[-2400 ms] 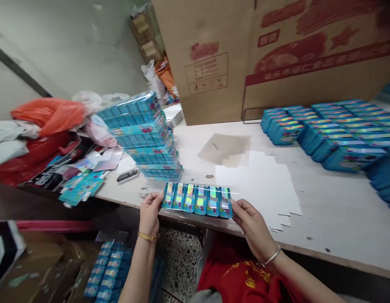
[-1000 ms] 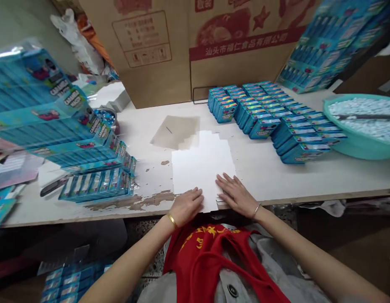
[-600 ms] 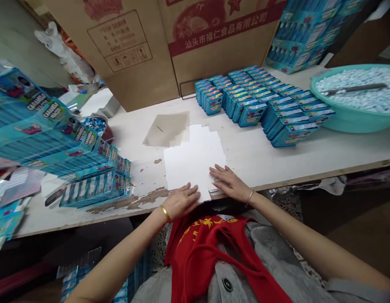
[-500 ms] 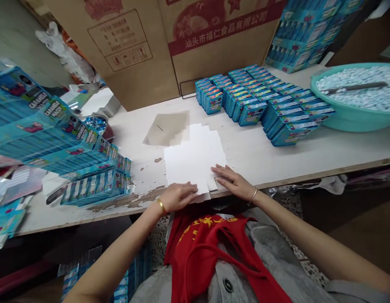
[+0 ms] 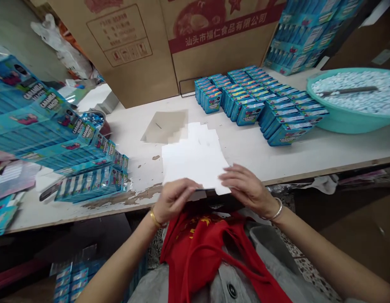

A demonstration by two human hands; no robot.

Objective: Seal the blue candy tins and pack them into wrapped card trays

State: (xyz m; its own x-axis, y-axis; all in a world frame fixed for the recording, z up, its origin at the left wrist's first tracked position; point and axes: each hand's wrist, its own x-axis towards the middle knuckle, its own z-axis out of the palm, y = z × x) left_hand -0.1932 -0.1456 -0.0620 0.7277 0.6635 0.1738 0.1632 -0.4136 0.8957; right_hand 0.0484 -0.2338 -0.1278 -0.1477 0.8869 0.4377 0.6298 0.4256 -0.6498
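Observation:
White sheets (image 5: pixel 191 162) lie overlapped on the table at its front edge. My left hand (image 5: pixel 177 197) pinches the near edge of the white sheets between thumb and fingers. At the right near corner, my right hand (image 5: pixel 245 185) has its fingers bent round the edge of the sheets, with the thumb mostly hidden. Just behind the white sheets lies a thin brownish translucent sheet (image 5: pixel 166 125) with a small dark strip on it.
Blue packets (image 5: pixel 250 112) stand in rows at the back right, beside a teal basin (image 5: pixel 346 122) of pale pieces. Blue boxes (image 5: pixel 65 130) are stacked at the left. A large cardboard box (image 5: pixel 150 80) stands behind.
Both hands have gone from lying on the sheets to gripping their near edge, which is now slightly raised. My right hand has moved a little right and nearer to me.

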